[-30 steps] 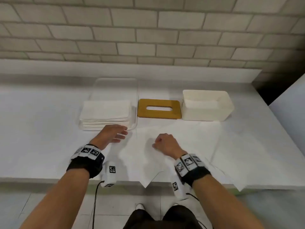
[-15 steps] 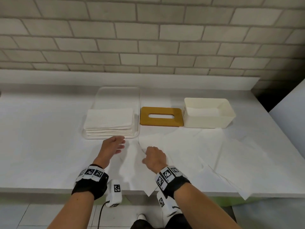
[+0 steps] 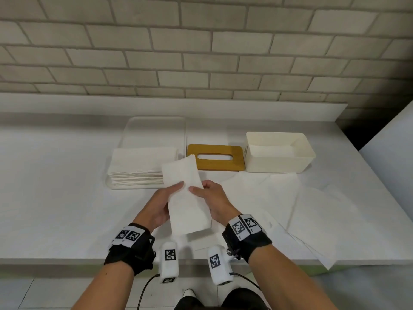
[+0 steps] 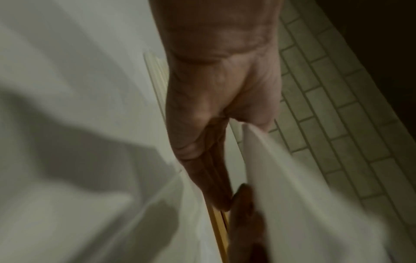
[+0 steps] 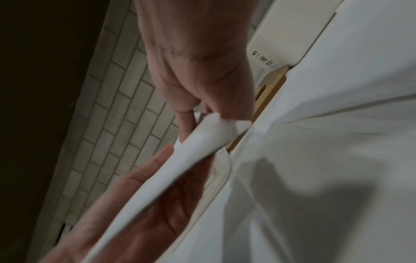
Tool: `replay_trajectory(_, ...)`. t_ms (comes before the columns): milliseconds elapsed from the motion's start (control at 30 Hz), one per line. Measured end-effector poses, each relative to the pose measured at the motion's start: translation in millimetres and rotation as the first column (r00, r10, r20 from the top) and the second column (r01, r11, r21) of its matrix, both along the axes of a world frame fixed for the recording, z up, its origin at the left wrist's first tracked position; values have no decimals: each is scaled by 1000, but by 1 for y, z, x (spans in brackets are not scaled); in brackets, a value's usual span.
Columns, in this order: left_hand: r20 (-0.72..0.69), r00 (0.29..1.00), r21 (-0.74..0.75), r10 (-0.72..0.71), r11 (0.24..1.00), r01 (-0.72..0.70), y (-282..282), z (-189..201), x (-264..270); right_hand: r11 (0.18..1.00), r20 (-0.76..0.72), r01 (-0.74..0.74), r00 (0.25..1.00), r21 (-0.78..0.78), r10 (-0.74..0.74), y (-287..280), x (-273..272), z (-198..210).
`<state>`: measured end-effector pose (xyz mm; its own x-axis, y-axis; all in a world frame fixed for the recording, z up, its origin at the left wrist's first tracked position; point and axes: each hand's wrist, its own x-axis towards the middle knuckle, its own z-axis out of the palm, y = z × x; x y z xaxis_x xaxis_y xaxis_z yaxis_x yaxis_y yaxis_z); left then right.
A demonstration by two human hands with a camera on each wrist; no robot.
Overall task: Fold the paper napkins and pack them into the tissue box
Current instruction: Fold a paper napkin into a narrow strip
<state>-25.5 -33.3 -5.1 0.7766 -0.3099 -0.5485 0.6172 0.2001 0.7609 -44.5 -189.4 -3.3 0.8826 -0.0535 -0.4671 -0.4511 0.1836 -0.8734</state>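
Both hands hold a white folded napkin as a long strip above the table's front edge. My left hand pinches its left edge, thumb on top and fingers beneath. From the other side, my right hand pinches the right edge the same way. In the right wrist view the right hand pinches the napkin by its corner, and the left palm lies under it. The white tissue box stands open at the back right with a napkin inside. Its wooden slotted lid lies flat beside it.
A stack of napkins sits in a clear tray at the back left. Several unfolded napkins lie spread on the table to the right, one corner overhanging the front edge. A brick wall runs behind the counter.
The hands were pressing a napkin flat on the table. Now they have come together and lifted it off the table as a folded strip.
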Motion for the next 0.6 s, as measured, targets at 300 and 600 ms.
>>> replay_trajectory(300, 174, 978, 328, 114, 930, -167, 20, 3, 7, 313, -323, -353, 935, -882, 142, -24, -23, -36)
replay_trajectory(600, 198, 967, 348, 158, 911, -220, 21, 3, 9, 238, -316, -346, 936, -908, 155, -3, -18, -42)
